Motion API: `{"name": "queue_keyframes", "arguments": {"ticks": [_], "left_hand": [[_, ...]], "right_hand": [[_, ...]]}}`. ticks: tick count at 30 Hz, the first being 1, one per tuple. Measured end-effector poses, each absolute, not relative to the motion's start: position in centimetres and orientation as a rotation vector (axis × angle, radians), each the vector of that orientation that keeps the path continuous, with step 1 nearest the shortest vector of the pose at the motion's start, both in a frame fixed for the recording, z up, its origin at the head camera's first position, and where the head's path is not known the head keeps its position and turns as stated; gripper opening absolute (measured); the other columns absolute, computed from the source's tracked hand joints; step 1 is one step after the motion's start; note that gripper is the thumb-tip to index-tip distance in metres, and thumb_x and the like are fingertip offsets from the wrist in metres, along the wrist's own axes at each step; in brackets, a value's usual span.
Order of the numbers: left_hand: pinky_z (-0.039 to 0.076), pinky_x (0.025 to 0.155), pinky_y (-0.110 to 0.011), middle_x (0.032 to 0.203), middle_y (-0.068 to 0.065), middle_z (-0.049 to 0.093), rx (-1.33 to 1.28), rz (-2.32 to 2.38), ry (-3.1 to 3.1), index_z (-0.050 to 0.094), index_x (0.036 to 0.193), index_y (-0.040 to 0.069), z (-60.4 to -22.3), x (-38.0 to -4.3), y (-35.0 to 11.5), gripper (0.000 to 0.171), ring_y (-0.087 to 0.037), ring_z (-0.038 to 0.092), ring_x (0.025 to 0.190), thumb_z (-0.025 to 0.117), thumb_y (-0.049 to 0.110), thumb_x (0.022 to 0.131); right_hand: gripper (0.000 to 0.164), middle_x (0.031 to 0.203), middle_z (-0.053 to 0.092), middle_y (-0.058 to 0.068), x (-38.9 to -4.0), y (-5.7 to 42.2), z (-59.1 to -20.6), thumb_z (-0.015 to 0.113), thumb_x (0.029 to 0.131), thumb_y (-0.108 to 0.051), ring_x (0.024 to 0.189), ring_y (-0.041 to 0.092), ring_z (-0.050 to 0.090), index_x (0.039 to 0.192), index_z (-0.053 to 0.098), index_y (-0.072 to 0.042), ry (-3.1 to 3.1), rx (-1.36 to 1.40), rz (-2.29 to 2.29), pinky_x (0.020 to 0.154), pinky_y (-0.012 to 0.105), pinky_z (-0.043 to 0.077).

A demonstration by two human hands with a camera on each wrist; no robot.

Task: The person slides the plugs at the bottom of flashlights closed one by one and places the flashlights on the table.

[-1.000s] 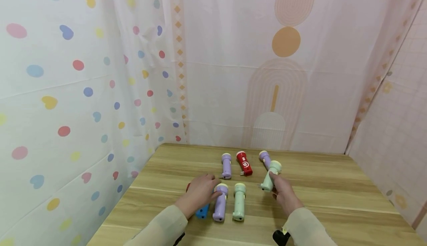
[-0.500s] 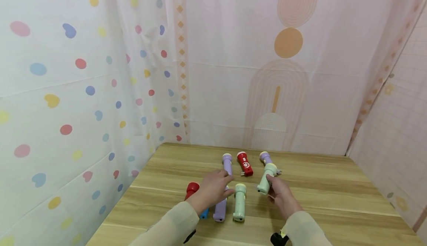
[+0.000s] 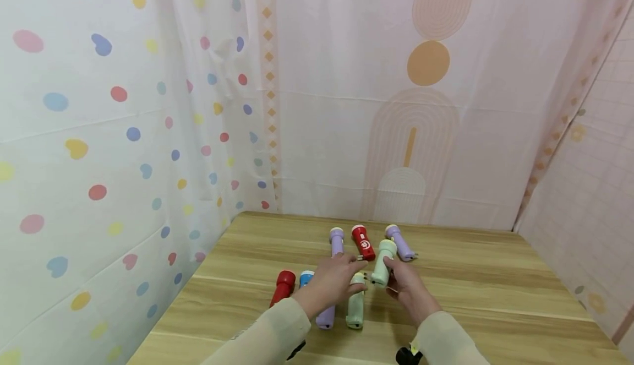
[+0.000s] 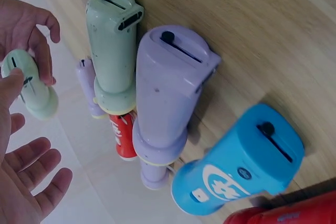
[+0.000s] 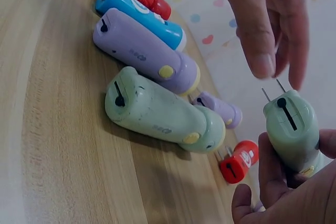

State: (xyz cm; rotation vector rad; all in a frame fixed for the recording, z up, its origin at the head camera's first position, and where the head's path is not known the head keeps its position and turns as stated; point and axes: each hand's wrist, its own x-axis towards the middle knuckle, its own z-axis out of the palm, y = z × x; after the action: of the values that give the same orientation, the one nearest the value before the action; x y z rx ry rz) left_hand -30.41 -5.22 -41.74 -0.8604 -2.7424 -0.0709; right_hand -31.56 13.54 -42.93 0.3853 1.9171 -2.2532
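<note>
My right hand [image 3: 408,290] grips a pale green flashlight [image 3: 383,263], raised over the table with its yellow-rimmed head pointing away. Two thin metal plug prongs [image 5: 273,90] stick out of its tail in the right wrist view. My left hand [image 3: 332,282] hovers just left of those prongs, thumb and fingers spread apart and holding nothing. Beneath the left hand, a second green flashlight [image 3: 355,311] and a purple flashlight [image 3: 325,319] lie partly hidden. A blue flashlight [image 4: 239,163] and a red flashlight [image 3: 284,286] complete this near row on the left.
Farther back on the wooden table [image 3: 475,293] lie a purple flashlight [image 3: 337,239], a red one with a white emblem [image 3: 364,242], and another purple one [image 3: 400,243]. Patterned curtains [image 3: 317,134] close off the back and both sides.
The right hand has carried the green flashlight leftward, uncovering the far right purple one. My left hand has moved right from above the blue flashlight toward the held one.
</note>
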Motion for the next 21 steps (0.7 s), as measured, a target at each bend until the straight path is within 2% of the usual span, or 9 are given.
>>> {"name": "queue_keyframes", "arguments": {"ticks": [7,13,21], "left_hand": [[0.054,0.079,-0.042,0.124,-0.004,0.063,-0.889,-0.088,-2.701,0.061,0.136,0.025,-42.02,-30.50,-4.70,0.052,-0.020,0.062,0.108,0.064,0.053,0.092],[0.054,0.083,-0.042,0.127,-0.004,0.063,-0.917,-0.093,-2.687,0.060,0.137,0.024,-42.16,-30.60,-4.45,0.051,-0.020,0.061,0.110,0.063,0.050,0.094],[0.053,0.087,-0.037,0.130,0.001,0.062,-0.986,-0.065,-2.610,0.062,0.134,0.021,-41.95,-30.42,-4.21,0.046,-0.017,0.061,0.114,0.064,0.045,0.095]], "right_hand": [[0.048,0.092,0.066,0.005,-31.30,13.29,-42.77,0.056,0.101,-0.029,0.077,0.014,0.063,0.130,0.049,0.008,1.921,0.364,-2.245,0.085,0.042,0.040],[0.046,0.090,0.067,0.004,-31.26,13.25,-42.80,0.056,0.100,-0.030,0.076,0.014,0.063,0.128,0.050,0.007,1.920,0.375,-2.236,0.082,0.040,0.040],[0.039,0.083,0.066,0.001,-31.17,13.14,-43.02,0.058,0.100,-0.029,0.072,0.013,0.062,0.119,0.055,0.004,1.921,0.353,-2.233,0.078,0.038,0.040]]}}
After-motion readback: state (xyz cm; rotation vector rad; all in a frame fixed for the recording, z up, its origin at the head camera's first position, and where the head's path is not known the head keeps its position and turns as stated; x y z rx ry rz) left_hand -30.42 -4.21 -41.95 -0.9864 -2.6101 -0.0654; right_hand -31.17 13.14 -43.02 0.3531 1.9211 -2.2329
